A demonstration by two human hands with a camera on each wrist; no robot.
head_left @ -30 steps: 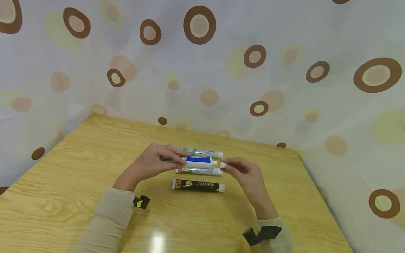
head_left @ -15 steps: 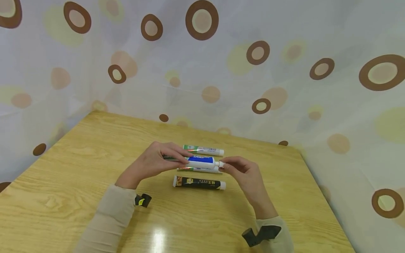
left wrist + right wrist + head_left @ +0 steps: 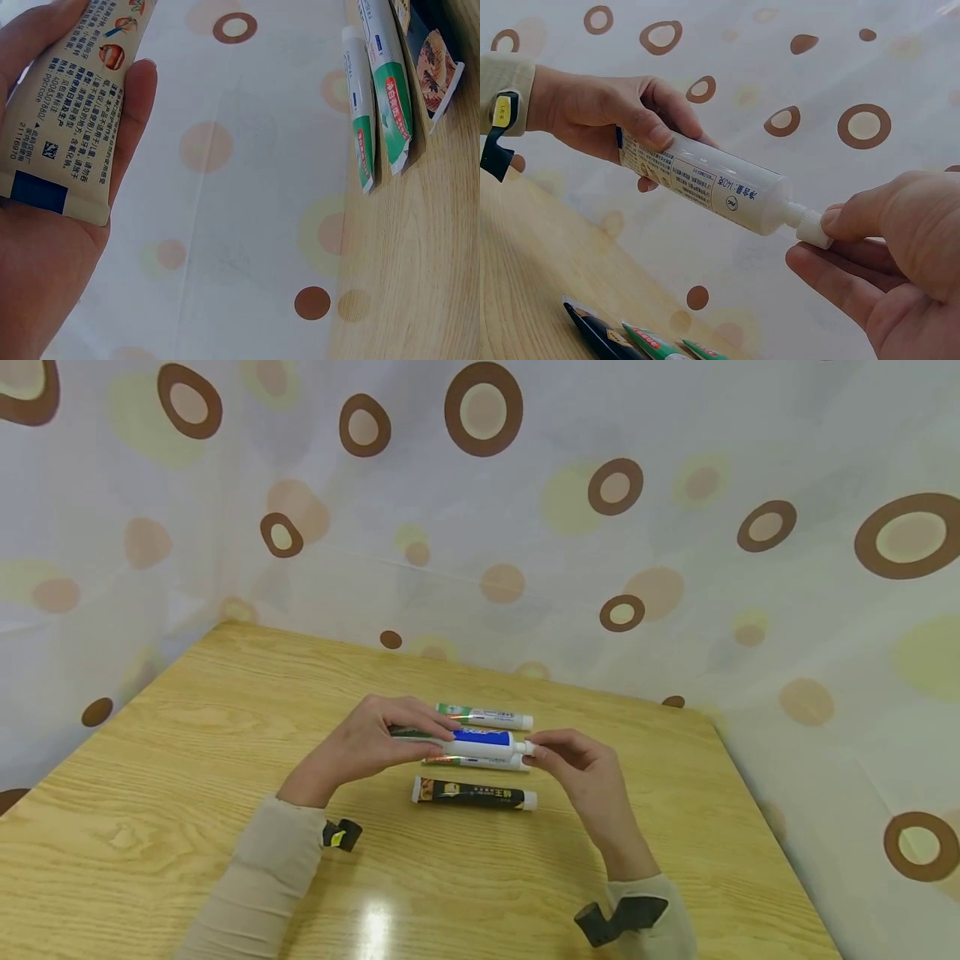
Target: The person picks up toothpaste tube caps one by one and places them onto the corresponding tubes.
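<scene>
My left hand grips the crimped end of a white and blue toothpaste tube, which is raised over the table. Its printed back shows in the left wrist view, with the thumb and fingers wrapped around the sides. At the nozzle end, my right hand pinches a ribbed white cap between thumb and fingers. In the right wrist view the cap sits over the tip of the nozzle, with a bit of the nozzle's neck showing between cap and tube shoulder.
On the wooden table lie a green and white tube at the back, a similar tube partly hidden below the held one, and a black tube nearest me. A spotted curtain hangs behind the table.
A second ago the cap was apart from the nozzle; now it is on its tip. The held tube has shifted slightly right and up, and the head view has tilted a little.
</scene>
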